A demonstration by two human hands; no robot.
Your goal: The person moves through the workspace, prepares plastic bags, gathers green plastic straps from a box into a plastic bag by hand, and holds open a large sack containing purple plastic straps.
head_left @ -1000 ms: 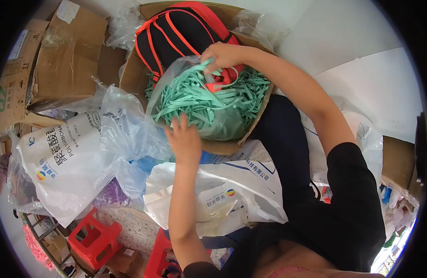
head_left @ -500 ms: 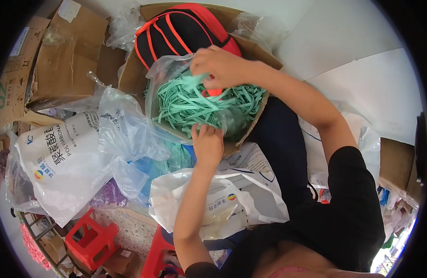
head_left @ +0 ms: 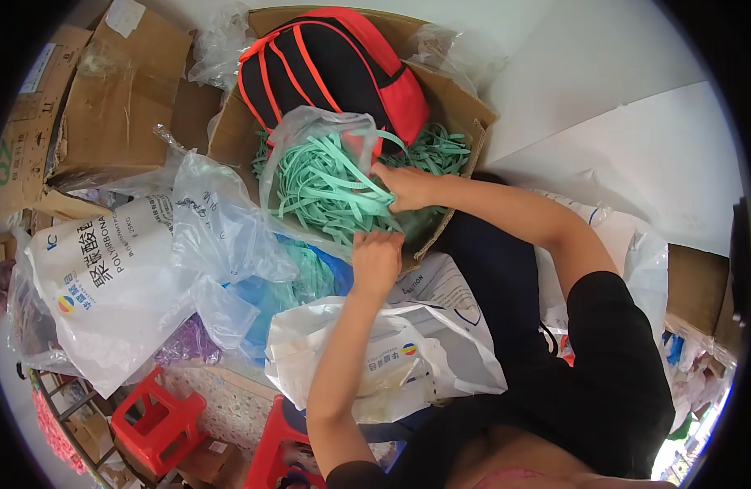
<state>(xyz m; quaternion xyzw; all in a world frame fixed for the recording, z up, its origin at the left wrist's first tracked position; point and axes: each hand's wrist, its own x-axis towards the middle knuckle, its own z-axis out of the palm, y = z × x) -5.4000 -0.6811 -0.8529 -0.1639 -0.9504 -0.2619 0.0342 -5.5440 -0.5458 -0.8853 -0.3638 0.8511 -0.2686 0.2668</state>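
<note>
Pinching green straps (head_left: 314, 179) between nearly closed fingers of the right hand (head_left: 408, 189); bending those of the left hand (head_left: 377, 259) just below, grip impossible to tell; probably light, limp, easily tangled, best bunched beside the right fingertips

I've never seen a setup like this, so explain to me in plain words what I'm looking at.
There is no machine here: the arms in black sleeves belong to a person working bare-handed. The view comes from a camera worn on the head, looking forward and down, and its wide lens bends the edges.

Ahead is an open cardboard box. In it are green strips, many of them in a clear plastic bag, and a red and black backpack. Printed white sacks lie nearer the person, and a red stool stands at lower left.

The right hand grips some strips. The left hand is at the box's near edge; what its fingertips hold is hidden.
</note>
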